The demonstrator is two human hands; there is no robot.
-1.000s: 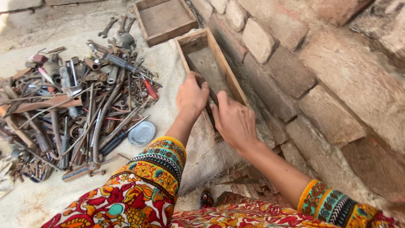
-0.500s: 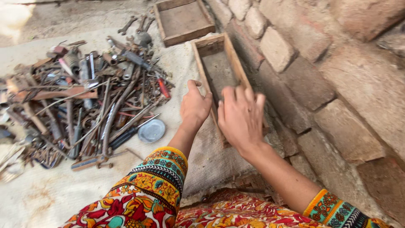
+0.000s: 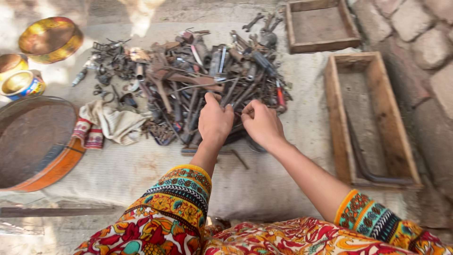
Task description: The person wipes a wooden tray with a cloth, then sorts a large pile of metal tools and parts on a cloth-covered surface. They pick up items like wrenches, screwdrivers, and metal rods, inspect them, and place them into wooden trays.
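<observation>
On the pale cloth (image 3: pixel 292 118), both hands are sunk into the near edge of a heap of rusty tools (image 3: pixel 198 80): the left hand (image 3: pixel 214 123) curls down over several rods, while the right hand (image 3: pixel 262 125) pinches a thin piece, so items can be picked out singly. Beside it a long wooden tray (image 3: pixel 332 118) lies open with one bent bar inside; at far left stands a small printed tin (image 3: pixel 21 84), blue and yellow.

1. Round tin (image 3: pixel 22 84), far left edge of the cloth (image 3: pixel 141 170), below the two metal bowls: printed wrapper in blue, white and red, open top showing a gold inside.

2. Small packet (image 3: pixel 89 134), left part of the cloth, beside the crumpled rag and touching the big round tray's rim: red and white printed bands.

No signs or screens.
</observation>
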